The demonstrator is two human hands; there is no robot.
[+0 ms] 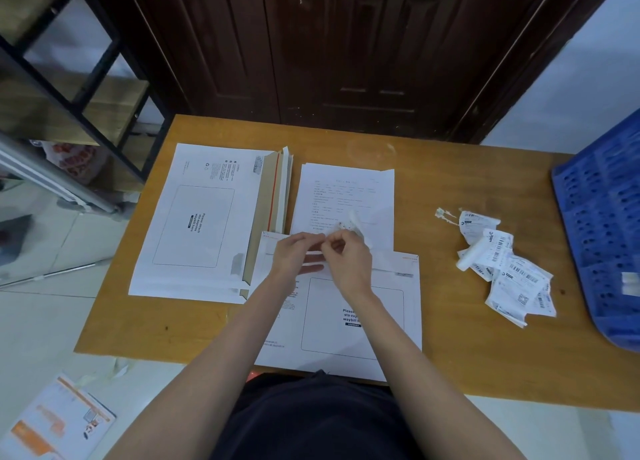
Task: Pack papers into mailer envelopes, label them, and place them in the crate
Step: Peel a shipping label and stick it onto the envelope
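A white mailer envelope [384, 324] lies flat at the table's near edge, printed waybill box facing up, its flap end pointing away from me. Both hands meet over that flap. My left hand [296, 257] pinches the flap edge with thumb and forefinger while its other fingers lie straight on the envelope. My right hand [348, 258] has curled fingers pinching a thin white peel-off strip [356, 221], which curls up beyond its knuckles. A sheet of printed papers [346, 191] lies just beyond the envelope. The blue crate [606, 217] stands at the table's right edge.
A stack of unused mailers [194, 224] lies at the left of the wooden table [450, 355]. A loose heap of barcode labels [512, 274] and backing scraps sits right of centre. A black shelf frame [86, 89] stands at the left, a dark door behind, and a printed envelope [59, 421] lies on the floor.
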